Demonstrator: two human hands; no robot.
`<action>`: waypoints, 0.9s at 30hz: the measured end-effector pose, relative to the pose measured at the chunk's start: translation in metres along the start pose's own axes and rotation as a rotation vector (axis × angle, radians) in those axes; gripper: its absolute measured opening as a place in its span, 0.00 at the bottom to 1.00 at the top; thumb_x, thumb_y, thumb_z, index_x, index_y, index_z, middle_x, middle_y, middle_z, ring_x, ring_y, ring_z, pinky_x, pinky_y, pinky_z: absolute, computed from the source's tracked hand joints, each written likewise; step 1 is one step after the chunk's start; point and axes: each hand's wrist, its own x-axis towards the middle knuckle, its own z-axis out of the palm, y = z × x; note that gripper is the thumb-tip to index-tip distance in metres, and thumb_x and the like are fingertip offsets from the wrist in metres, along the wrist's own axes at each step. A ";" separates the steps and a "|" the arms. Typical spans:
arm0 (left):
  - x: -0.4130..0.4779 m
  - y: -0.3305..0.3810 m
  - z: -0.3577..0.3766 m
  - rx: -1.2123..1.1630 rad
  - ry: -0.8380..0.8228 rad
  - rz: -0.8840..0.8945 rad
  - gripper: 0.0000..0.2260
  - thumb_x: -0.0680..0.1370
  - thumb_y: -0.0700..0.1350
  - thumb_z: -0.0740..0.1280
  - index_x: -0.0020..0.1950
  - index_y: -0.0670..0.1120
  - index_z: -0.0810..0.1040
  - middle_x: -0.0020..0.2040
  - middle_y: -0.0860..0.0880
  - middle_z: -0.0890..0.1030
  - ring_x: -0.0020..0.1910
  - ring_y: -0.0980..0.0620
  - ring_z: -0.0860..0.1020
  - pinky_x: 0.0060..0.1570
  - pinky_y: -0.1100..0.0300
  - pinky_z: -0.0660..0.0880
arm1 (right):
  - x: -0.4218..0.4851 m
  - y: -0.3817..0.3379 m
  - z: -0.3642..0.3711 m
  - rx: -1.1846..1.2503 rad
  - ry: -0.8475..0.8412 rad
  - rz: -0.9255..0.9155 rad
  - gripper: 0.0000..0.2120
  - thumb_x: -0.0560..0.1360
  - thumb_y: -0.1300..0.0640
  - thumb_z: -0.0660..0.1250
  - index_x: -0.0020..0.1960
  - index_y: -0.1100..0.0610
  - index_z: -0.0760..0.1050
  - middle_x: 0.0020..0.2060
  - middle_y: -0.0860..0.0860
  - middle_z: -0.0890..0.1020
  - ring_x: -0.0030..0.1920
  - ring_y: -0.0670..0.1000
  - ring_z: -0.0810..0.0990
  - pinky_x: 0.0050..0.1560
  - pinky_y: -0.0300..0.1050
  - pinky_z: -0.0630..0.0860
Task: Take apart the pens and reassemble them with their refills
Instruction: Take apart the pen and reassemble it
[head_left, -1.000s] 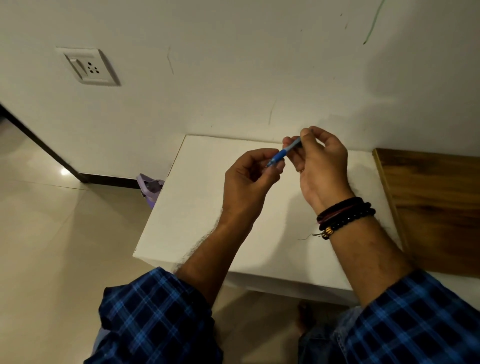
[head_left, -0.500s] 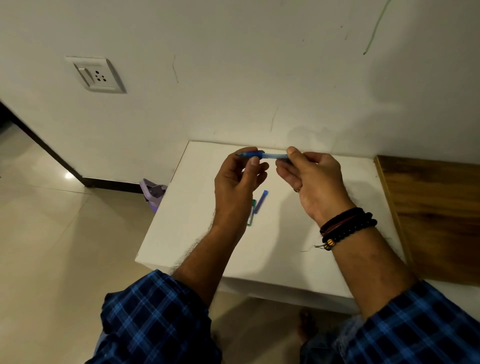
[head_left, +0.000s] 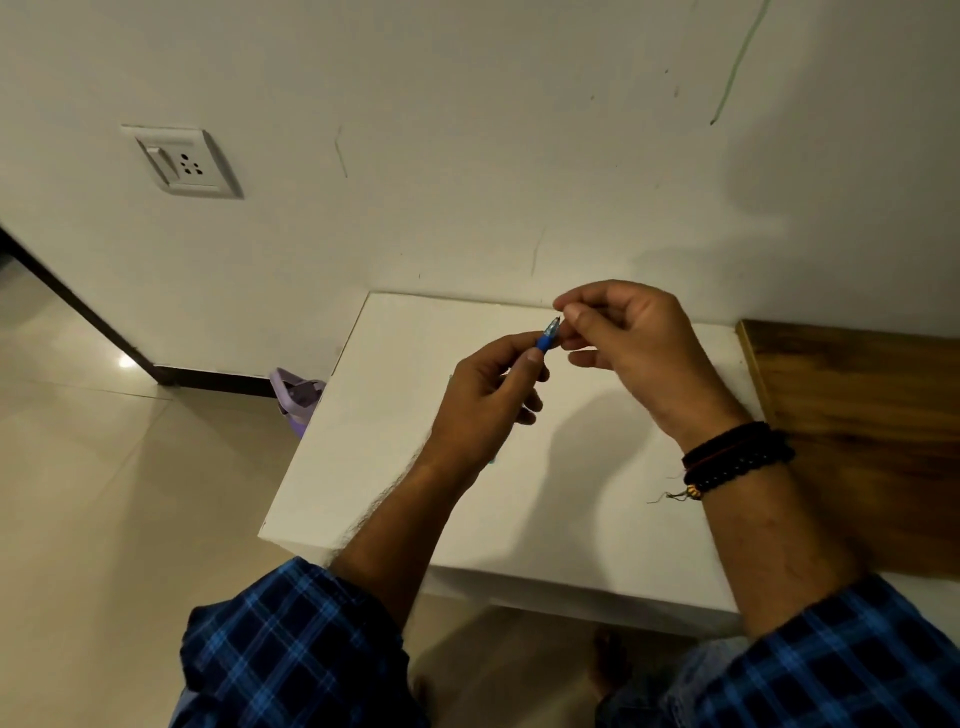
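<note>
A blue pen (head_left: 548, 335) sticks up out of my left hand (head_left: 488, 400), which grips its barrel above the white table (head_left: 395, 415); only the blue grip and the clear tip show. My right hand (head_left: 628, 343) is just to the right, its thumb and forefinger pinched at the pen's tip. A sliver of a greenish pen part (head_left: 492, 460) on the table peeks out beside my left wrist; the rest is hidden.
A wooden board (head_left: 857, 441) lies on the table's right side. A purple object (head_left: 297, 399) sits on the floor by the table's left edge. The wall with a socket (head_left: 182, 162) is right behind the table.
The pen was held level between both hands; now it points up from my left hand, and my right hand has moved to its tip. The loose parts on the table are now covered by my left hand.
</note>
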 end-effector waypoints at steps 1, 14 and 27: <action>0.000 -0.001 -0.001 0.030 0.008 0.005 0.12 0.84 0.44 0.61 0.62 0.50 0.82 0.41 0.54 0.80 0.35 0.54 0.77 0.40 0.55 0.78 | 0.000 0.000 0.000 -0.017 -0.007 -0.007 0.07 0.81 0.60 0.66 0.55 0.56 0.82 0.43 0.52 0.86 0.46 0.49 0.87 0.46 0.44 0.84; 0.002 -0.005 -0.005 0.168 0.014 0.006 0.10 0.84 0.45 0.63 0.60 0.55 0.83 0.41 0.54 0.82 0.32 0.52 0.74 0.36 0.55 0.75 | 0.000 0.001 -0.008 -0.108 -0.081 0.015 0.06 0.81 0.60 0.66 0.54 0.59 0.82 0.46 0.54 0.86 0.45 0.49 0.87 0.48 0.45 0.85; 0.006 -0.010 -0.010 0.358 -0.028 0.060 0.11 0.83 0.48 0.64 0.61 0.53 0.83 0.45 0.53 0.85 0.41 0.34 0.77 0.40 0.41 0.78 | 0.001 0.006 -0.011 -0.297 -0.098 -0.038 0.04 0.79 0.60 0.68 0.49 0.56 0.81 0.44 0.52 0.85 0.41 0.47 0.87 0.46 0.47 0.85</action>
